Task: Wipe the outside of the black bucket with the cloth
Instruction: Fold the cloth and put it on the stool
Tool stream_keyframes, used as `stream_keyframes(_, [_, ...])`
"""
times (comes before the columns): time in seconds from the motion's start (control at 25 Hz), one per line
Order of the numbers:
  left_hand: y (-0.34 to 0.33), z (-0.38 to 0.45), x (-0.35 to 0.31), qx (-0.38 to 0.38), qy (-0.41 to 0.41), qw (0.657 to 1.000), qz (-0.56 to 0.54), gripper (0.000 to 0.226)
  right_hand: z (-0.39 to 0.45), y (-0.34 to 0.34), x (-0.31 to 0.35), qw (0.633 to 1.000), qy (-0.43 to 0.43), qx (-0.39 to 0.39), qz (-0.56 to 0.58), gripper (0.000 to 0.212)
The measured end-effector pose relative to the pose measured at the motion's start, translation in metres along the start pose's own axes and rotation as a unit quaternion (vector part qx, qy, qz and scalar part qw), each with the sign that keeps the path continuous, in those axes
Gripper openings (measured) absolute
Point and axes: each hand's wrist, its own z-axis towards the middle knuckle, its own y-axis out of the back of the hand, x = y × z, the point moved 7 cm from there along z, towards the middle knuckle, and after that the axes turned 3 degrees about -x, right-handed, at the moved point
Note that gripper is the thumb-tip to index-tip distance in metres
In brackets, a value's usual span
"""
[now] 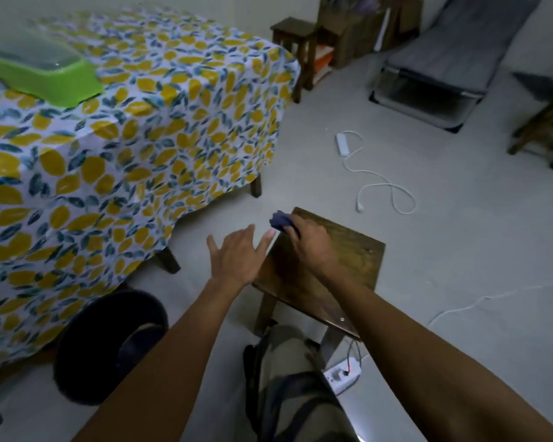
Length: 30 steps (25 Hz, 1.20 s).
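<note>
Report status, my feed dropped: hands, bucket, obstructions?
Right hand shut on cloth at stool. Left hand open, empty. Black bucket untouched. Nothing blocking.

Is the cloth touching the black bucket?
Apart. The head view shows the cloth in the right hand over the wooden stool, far from the black bucket.

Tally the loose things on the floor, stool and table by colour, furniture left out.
Black: 1, the bucket on the floor by the table
Blue: 1, the cloth in the right hand
Green: 1, the tub on the tablecloth
White: 2, the power strips on the floor
Total: 5
</note>
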Motion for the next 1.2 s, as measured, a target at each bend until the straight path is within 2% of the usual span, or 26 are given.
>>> stream_keyframes(0.08, [-0.025,0.006,-0.030,0.067,0.021,0.991,-0.113,0.094,-0.018,0.016,-0.022,1.000,-0.002,-0.004,-0.008,0.030])
stream_keyframes(0.12, [-0.039,0.009,-0.039,0.106,0.048,0.975,-0.189,0.102,-0.026,0.020,-0.033,1.000,-0.007,0.000,-0.018,0.030])
stream_keyframes(0.2, [-0.061,0.014,-0.055,0.154,0.111,0.919,-0.344,0.111,-0.040,0.022,-0.048,1.000,-0.008,0.012,-0.024,0.028])
stream_keyframes(0.24, [-0.068,0.015,-0.063,0.166,0.139,0.887,-0.407,0.106,-0.045,0.021,-0.052,1.000,-0.002,0.018,-0.025,0.027])
stream_keyframes(0.32, [-0.076,0.018,-0.075,0.176,0.186,0.832,-0.492,0.078,-0.052,0.018,-0.057,0.999,0.002,0.034,-0.023,0.028])
stream_keyframes(0.4, [-0.084,0.024,-0.083,0.167,0.216,0.796,-0.540,0.051,-0.054,0.015,-0.063,0.998,-0.008,0.059,-0.016,0.044])
stream_keyframes(0.52, [-0.091,0.030,-0.091,0.182,0.212,0.773,-0.569,0.040,-0.051,0.020,-0.073,0.994,-0.033,0.102,0.037,0.072])
stream_keyframes(0.64, [-0.085,0.039,-0.103,0.194,0.159,0.761,-0.598,0.034,-0.050,0.040,-0.079,0.981,-0.092,0.063,0.160,0.082])
stream_keyframes(0.76, [-0.064,0.044,-0.111,0.175,0.089,0.783,-0.590,0.032,-0.056,0.051,-0.108,0.911,-0.264,-0.016,0.316,0.096])
stream_keyframes(0.84, [-0.051,0.043,-0.113,0.180,0.065,0.772,-0.606,0.030,-0.065,0.041,-0.126,0.840,-0.383,0.009,0.385,0.101])
stream_keyframes(0.88, [-0.045,0.042,-0.114,0.188,0.060,0.758,-0.622,0.030,-0.070,0.031,-0.128,0.789,-0.424,0.043,0.443,0.102])
stream_keyframes(0.92, [-0.041,0.040,-0.114,0.197,0.060,0.741,-0.639,0.030,-0.074,0.023,-0.124,0.738,-0.443,0.079,0.503,0.099])
stream_keyframes(1.0, [-0.038,0.036,-0.111,0.218,0.063,0.715,-0.662,0.030,-0.077,0.014,-0.111,0.668,-0.442,0.119,0.588,0.080])
stream_keyframes(1.12, [-0.047,0.031,-0.097,0.241,0.067,0.692,-0.677,0.033,-0.077,0.010,-0.094,0.610,-0.442,0.115,0.647,0.050])
stream_keyframes(1.2, [-0.056,0.028,-0.086,0.253,0.078,0.683,-0.681,0.042,-0.082,0.004,-0.087,0.578,-0.454,0.127,0.666,0.047])
